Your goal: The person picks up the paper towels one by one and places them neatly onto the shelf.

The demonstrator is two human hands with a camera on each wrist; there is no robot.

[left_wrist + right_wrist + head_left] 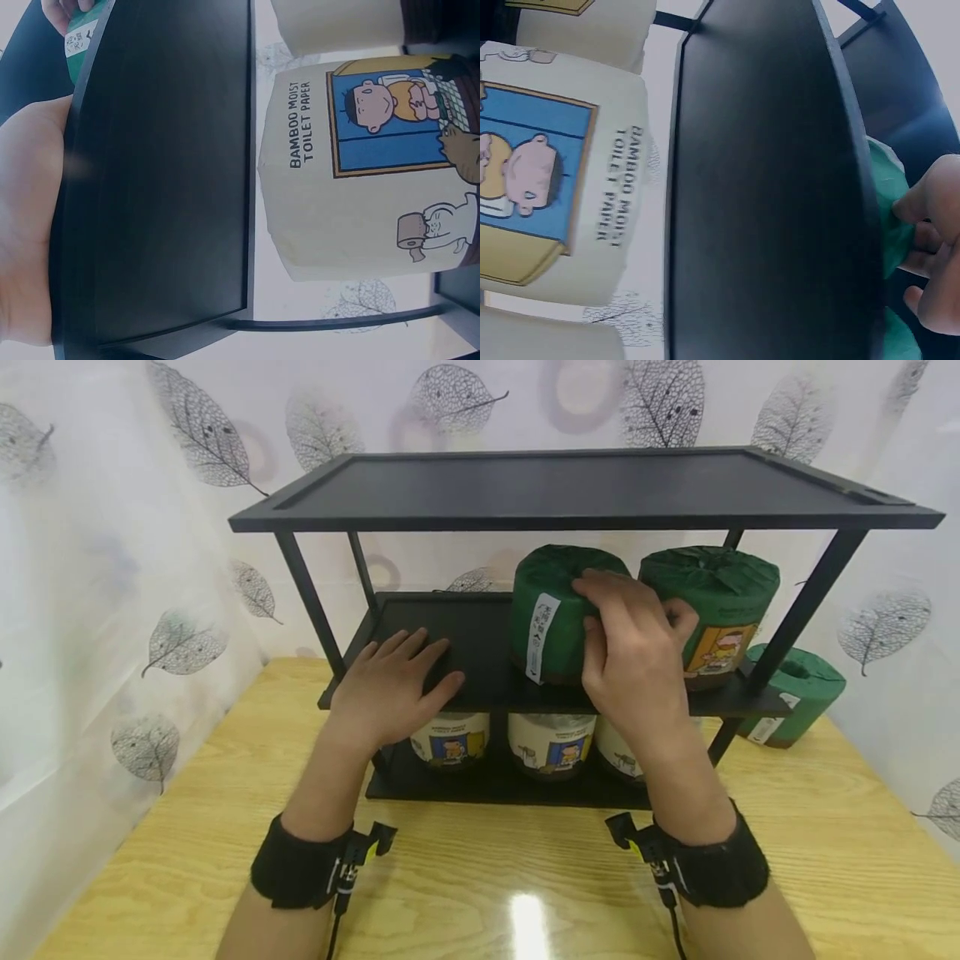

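Note:
My right hand grips a green-wrapped toilet roll with a white label, standing upright on the middle shelf. Its curled fingers reach over the roll's top and right side; the right wrist view shows fingertips against the green wrapper. Close on the right stands a second green toilet roll, with a cartoon picture. At the left end of that shelf, my left hand lies palm down, fingers spread, holding nothing.
Cream toilet rolls with cartoon pictures line the bottom shelf. Above the hands spans the black rack's top board, held by slanted posts. Another green roll sits on the wooden table behind the right post.

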